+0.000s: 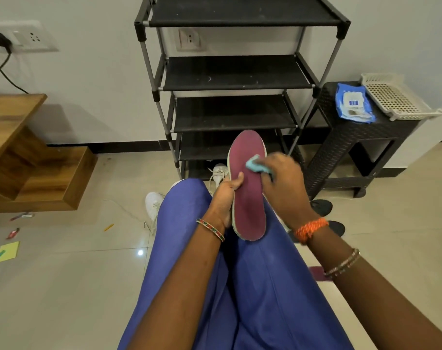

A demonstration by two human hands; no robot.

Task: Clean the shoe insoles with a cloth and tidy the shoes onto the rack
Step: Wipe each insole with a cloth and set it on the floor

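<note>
We see the left hand [223, 198] gripping a maroon insole [249, 198] by its edge, thumb on its face, above blue-clad legs [240, 286]. The right hand [283, 188] presses a light blue cloth [255, 164] against the insole. Behind stands a black shoe rack [237, 79], white shoes [220, 173] on the floor beside it, black shoes [322, 207] to the right.

— What can't we make out? The right hand [282, 183] is motion-blurred, so we can't see its fingers on the crumpled light-blue cloth [255, 164].

— And the black metal-and-fabric shoe rack [230, 79] is cut off at the top edge. We see only parts of the white lace-up sneakers [153, 205] behind the blue-trousered knees.

— The two black shoes [322, 207] are half hidden by that arm.
</note>
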